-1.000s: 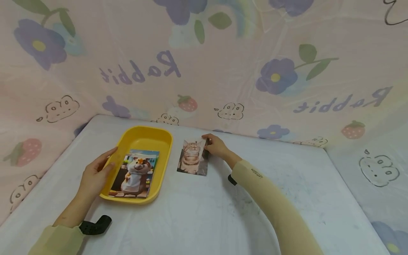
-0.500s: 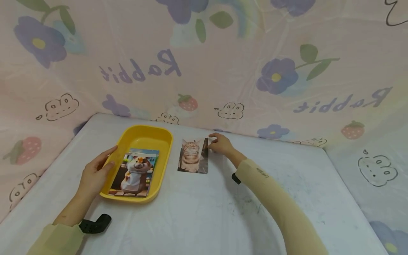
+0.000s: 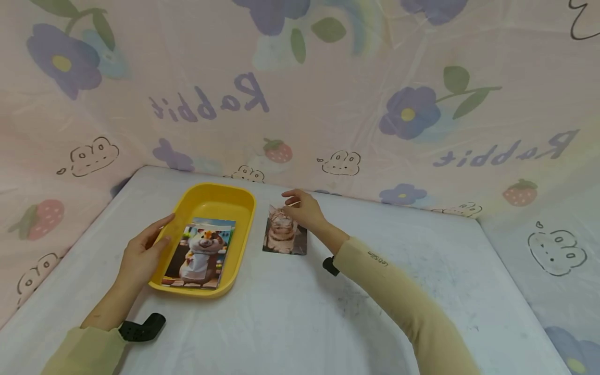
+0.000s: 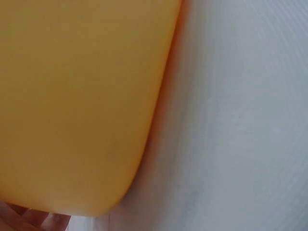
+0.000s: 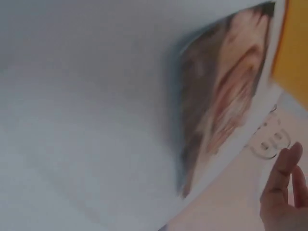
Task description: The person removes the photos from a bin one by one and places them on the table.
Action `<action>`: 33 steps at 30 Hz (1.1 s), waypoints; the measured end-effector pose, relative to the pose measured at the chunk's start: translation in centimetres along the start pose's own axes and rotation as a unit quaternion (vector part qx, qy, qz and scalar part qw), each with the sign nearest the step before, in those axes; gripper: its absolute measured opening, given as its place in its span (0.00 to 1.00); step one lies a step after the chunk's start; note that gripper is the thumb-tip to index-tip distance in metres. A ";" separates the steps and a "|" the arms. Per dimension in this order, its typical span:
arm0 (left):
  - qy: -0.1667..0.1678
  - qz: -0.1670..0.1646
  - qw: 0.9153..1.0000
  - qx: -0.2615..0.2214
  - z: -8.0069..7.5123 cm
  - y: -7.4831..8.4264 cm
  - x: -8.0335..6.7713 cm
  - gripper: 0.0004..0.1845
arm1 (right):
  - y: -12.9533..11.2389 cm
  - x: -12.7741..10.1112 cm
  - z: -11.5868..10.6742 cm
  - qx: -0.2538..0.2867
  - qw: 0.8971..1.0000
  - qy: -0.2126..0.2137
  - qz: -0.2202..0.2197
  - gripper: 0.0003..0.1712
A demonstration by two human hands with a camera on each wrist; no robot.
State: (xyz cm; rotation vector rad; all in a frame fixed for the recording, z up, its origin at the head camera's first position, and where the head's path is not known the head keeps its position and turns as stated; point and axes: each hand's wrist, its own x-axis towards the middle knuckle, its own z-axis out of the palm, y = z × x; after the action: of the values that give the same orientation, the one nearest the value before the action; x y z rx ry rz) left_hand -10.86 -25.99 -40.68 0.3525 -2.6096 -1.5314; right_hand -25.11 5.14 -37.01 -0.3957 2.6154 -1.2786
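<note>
My left hand [image 3: 139, 255] holds the left rim of a yellow plastic tray [image 3: 220, 195], its thumb over the edge. In the left wrist view, fingertips [image 4: 54, 221] show beside the wall of the tray [image 4: 86, 96]. Inside the tray lies a small stack of picture cards, the top one a hamster card [image 3: 201, 255]. Right of the tray, a cat card [image 3: 281, 237] lies on the white table. My right hand [image 3: 304, 211] hovers over its upper right corner, fingers loosely bent and apart from the card in the right wrist view.
Pink patterned fabric [image 3: 328, 104] with flowers and rabbits stands behind the white table [image 3: 422, 291] and along its sides. Faint dark smudges mark the table right of the cards. Black bands [image 3: 142, 328] sit on both wrists.
My right hand first drew back right from the cat card's edge, then moved left over its top. The cat card now lies flat. The left hand and tray stay put.
</note>
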 end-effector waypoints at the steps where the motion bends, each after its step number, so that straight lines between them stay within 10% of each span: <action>1: 0.000 -0.002 1.000 -0.002 0.0 0.0 0.0 0.25 | -0.3 0.0 0.4 0.008 1.000 0.004 -0.009 0.23; 17: 0.003 -0.008 1.000 -0.006 0.0 -0.2 0.1 0.25 | -5.6 -0.7 6.1 0.106 0.990 -0.056 -0.077 0.18; 33: 0.000 -0.009 1.000 -0.013 -0.1 -0.1 0.0 0.25 | -7.7 0.6 9.0 -0.085 0.977 -0.180 -0.081 0.18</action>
State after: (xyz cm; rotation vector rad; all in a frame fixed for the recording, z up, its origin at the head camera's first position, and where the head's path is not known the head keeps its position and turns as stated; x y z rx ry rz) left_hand -10.84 -26.06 -40.70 0.3753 -2.5908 -1.5706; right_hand -21.85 -6.25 -36.37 -0.8034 2.4237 -0.9214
